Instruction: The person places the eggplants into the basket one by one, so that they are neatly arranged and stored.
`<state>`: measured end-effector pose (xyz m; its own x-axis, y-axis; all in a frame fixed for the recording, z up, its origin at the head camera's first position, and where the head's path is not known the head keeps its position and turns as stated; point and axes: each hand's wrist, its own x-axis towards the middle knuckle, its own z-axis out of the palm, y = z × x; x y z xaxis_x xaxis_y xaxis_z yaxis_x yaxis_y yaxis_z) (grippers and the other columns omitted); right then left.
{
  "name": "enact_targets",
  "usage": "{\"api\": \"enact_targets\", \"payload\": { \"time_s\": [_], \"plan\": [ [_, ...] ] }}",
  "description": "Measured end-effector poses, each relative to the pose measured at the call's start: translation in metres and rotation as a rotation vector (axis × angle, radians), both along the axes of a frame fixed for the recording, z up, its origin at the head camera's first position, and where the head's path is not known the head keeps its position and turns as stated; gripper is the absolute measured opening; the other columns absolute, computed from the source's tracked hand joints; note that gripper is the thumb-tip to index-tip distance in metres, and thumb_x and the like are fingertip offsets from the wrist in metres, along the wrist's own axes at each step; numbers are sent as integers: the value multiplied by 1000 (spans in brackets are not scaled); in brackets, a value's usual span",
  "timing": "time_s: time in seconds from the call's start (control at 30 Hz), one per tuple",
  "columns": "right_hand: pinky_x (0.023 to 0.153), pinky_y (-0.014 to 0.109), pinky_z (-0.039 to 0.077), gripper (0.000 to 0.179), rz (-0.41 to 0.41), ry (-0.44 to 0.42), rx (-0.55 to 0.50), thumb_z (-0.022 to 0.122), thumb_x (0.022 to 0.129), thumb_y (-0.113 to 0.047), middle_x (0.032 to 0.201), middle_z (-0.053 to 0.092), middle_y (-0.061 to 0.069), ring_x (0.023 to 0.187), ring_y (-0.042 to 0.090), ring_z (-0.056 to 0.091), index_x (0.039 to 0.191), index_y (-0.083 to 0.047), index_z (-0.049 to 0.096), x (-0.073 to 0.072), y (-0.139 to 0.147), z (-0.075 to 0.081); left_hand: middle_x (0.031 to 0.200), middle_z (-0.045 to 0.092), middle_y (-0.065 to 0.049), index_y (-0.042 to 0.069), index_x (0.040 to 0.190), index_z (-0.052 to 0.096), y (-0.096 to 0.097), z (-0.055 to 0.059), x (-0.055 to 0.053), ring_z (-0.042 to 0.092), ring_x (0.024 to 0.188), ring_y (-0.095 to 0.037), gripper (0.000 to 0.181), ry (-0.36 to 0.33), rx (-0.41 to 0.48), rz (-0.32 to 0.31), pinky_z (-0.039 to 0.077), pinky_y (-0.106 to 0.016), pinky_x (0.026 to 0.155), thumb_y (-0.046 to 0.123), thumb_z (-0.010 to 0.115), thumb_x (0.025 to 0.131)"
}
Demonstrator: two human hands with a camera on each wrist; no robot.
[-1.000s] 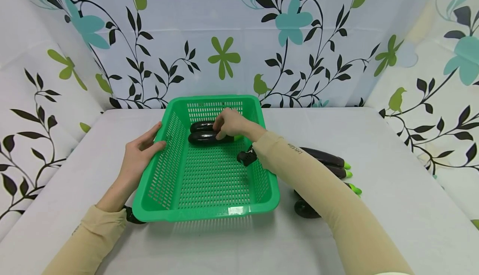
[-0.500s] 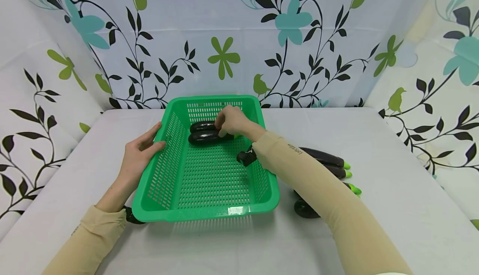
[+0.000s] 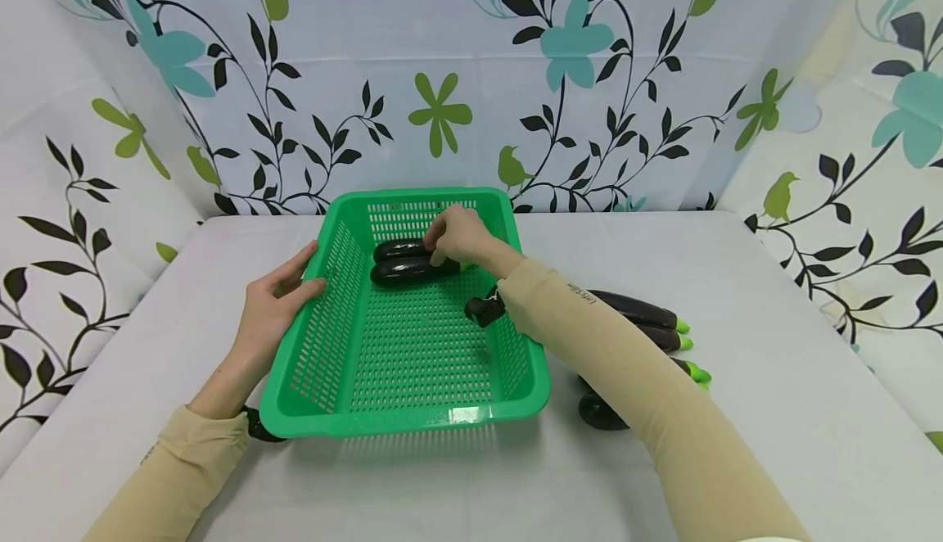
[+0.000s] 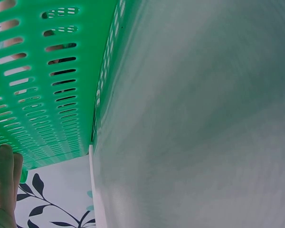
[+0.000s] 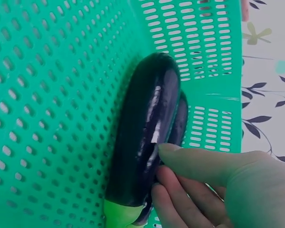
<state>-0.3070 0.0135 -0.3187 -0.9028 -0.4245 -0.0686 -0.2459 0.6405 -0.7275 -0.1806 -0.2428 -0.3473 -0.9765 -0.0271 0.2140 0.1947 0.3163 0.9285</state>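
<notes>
A green plastic basket [image 3: 412, 422] with slotted walls stands on the table. My left hand [image 3: 272, 304] holds its left rim, thumb over the edge and fingers against the outer wall; two straight fingers [image 4: 6, 173] show in the left wrist view. Inside, at the back, two dark eggplants lie side by side: the front eggplant [image 3: 405, 273] and the rear eggplant [image 3: 398, 249]. My right hand [image 3: 466, 239] is over their stem half. In the right wrist view its thumb tip touches the front eggplant [image 5: 145, 128], fingers loosely bent; the rear eggplant [image 5: 181, 118] is partly hidden.
To the right of the basket, several more eggplants [image 3: 641, 310] with green stem ends lie on the white tabletop [image 3: 766, 321], partly hidden under my right sleeve [image 3: 626, 362]. A patterned cloth [image 3: 457, 34] hangs around the back and sides.
My right hand has lifted slightly and shifted a little to the right, its thumb moving back off the front eggplant's top. The left hand, basket and eggplants stay where they were.
</notes>
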Motion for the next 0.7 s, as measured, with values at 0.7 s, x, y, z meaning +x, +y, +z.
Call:
{"api": "enact_targets", "payload": {
  "time_s": [0.7],
  "plan": [
    [88,31,51,32,107,-326,-487,71,81,0,112,64,13,102,21,62,112,1,64,12,4,59,142,42,-19,21,145,38,1,0,1,55,101,6,56,2,-7,5,52,-16,73,26,59,93]
  ]
}}
